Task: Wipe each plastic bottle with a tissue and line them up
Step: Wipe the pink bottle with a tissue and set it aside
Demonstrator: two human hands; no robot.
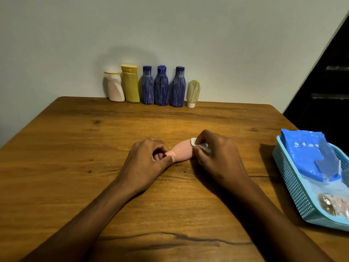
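Observation:
A small pink plastic bottle [182,152] lies on its side at the middle of the wooden table [75,167]. My left hand [146,159] pinches its capped end. My right hand [215,154] grips a white tissue [203,147] against the bottle's other end. Along the wall at the back stands a row of bottles: a white-pink one [114,87], a yellow one [130,84], three blue ones [147,86] [161,86] [177,87], and a small cream tube [193,93] on its cap.
A light blue perforated basket [294,188] sits at the table's right edge. It holds a blue tissue pack [309,154] and a crinkled clear wrapper [332,204]. A dark opening lies beyond the table at the right.

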